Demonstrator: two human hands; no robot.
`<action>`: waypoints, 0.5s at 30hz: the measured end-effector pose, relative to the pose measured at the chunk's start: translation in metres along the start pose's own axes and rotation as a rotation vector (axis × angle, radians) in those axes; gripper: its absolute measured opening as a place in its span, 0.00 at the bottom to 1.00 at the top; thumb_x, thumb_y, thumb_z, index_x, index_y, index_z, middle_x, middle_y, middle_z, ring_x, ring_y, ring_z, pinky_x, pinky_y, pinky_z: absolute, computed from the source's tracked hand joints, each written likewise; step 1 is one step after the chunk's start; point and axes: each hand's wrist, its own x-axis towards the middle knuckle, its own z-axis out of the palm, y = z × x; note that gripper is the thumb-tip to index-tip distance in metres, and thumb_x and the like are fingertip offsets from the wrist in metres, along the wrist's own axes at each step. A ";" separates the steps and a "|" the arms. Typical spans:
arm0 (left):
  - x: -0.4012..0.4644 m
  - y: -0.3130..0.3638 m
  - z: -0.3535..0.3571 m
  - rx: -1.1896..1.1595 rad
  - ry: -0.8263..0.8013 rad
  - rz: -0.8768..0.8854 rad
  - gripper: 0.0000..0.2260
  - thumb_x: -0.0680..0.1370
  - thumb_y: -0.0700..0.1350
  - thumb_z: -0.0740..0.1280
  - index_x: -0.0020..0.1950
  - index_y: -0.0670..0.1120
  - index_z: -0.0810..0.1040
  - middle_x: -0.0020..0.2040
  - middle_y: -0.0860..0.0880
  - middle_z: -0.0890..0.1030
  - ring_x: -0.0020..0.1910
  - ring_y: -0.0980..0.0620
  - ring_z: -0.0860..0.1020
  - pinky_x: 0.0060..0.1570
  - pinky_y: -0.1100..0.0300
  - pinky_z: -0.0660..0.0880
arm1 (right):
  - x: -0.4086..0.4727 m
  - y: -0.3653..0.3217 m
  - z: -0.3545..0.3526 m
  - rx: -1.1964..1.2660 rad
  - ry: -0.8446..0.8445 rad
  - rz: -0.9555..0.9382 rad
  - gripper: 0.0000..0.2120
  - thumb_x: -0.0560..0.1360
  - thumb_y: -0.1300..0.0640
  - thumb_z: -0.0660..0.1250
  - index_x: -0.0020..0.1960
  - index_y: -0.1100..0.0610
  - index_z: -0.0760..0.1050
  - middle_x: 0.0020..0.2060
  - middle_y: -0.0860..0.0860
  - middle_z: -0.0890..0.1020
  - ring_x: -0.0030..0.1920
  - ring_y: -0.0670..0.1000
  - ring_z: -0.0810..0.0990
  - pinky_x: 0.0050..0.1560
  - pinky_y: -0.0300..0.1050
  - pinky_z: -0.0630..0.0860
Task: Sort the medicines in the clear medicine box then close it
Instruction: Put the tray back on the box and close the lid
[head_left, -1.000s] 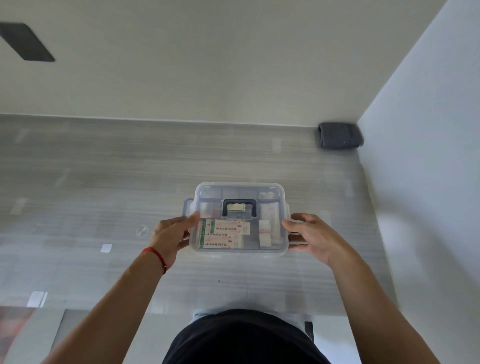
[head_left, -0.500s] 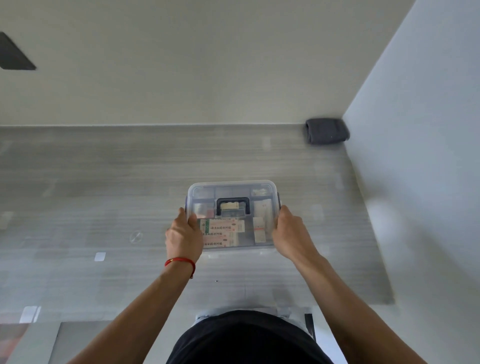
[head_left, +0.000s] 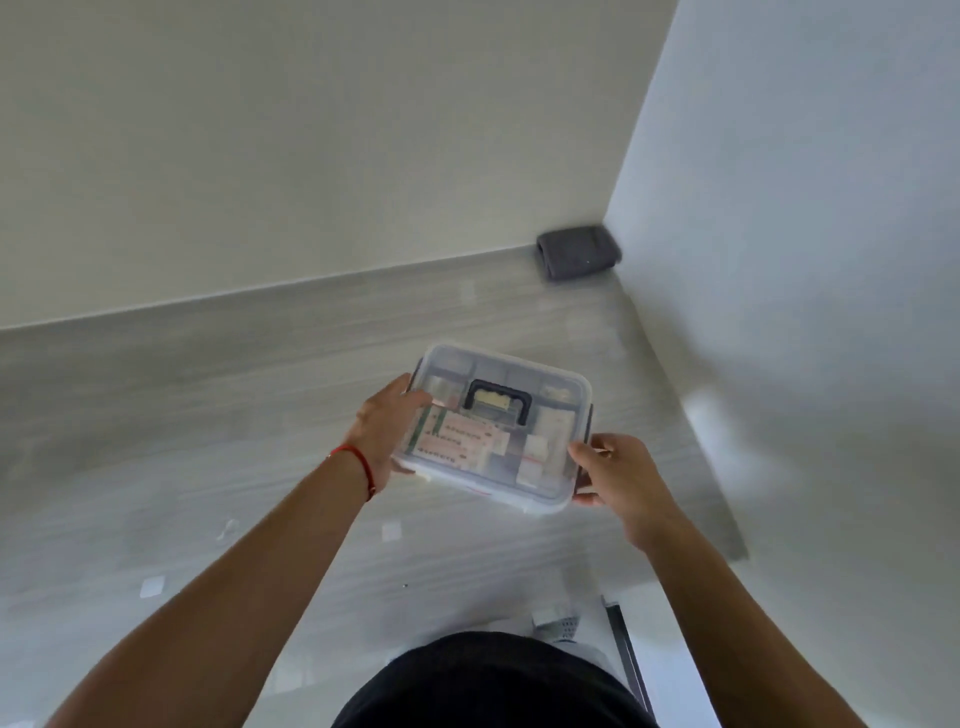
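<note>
The clear medicine box (head_left: 558, 389) has its lid on, with a dark handle (head_left: 497, 401) on top. Through the lid I see pink and green medicine cartons (head_left: 457, 441) and white packs (head_left: 540, 452). My left hand (head_left: 387, 428) grips the box's left side, a red string around that wrist. My right hand (head_left: 618, 475) grips its right near corner by the side latch. The box is turned slightly clockwise and looks lifted or tilted over the grey counter (head_left: 208, 415).
A folded dark grey cloth (head_left: 577, 252) lies in the far right corner where two pale walls meet. Small white scraps (head_left: 151, 587) lie on the counter at the near left. A dark metal rail (head_left: 626, 654) runs along the near right edge.
Both hands closed onto the box's sides. The box has shifted right and turned clockwise, and the view has tilted.
</note>
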 end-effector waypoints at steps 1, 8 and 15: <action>0.005 0.008 0.013 -0.039 -0.010 0.008 0.09 0.69 0.49 0.66 0.46 0.49 0.79 0.40 0.45 0.82 0.44 0.42 0.84 0.49 0.33 0.79 | -0.003 0.006 -0.012 0.103 0.016 0.012 0.10 0.81 0.59 0.68 0.59 0.63 0.79 0.49 0.59 0.86 0.43 0.55 0.88 0.37 0.42 0.84; 0.021 0.017 0.117 -0.507 -0.010 -0.153 0.13 0.74 0.38 0.69 0.57 0.41 0.73 0.54 0.42 0.69 0.52 0.42 0.70 0.62 0.39 0.76 | -0.018 0.040 -0.065 0.555 0.143 0.089 0.09 0.82 0.60 0.68 0.56 0.66 0.79 0.51 0.63 0.85 0.52 0.63 0.86 0.51 0.55 0.85; 0.007 0.021 0.174 -0.398 -0.301 -0.081 0.11 0.76 0.35 0.64 0.57 0.40 0.78 0.57 0.41 0.81 0.63 0.38 0.77 0.59 0.40 0.78 | -0.024 0.050 -0.076 0.763 0.144 0.122 0.13 0.82 0.62 0.67 0.58 0.73 0.75 0.50 0.65 0.85 0.54 0.64 0.86 0.54 0.58 0.85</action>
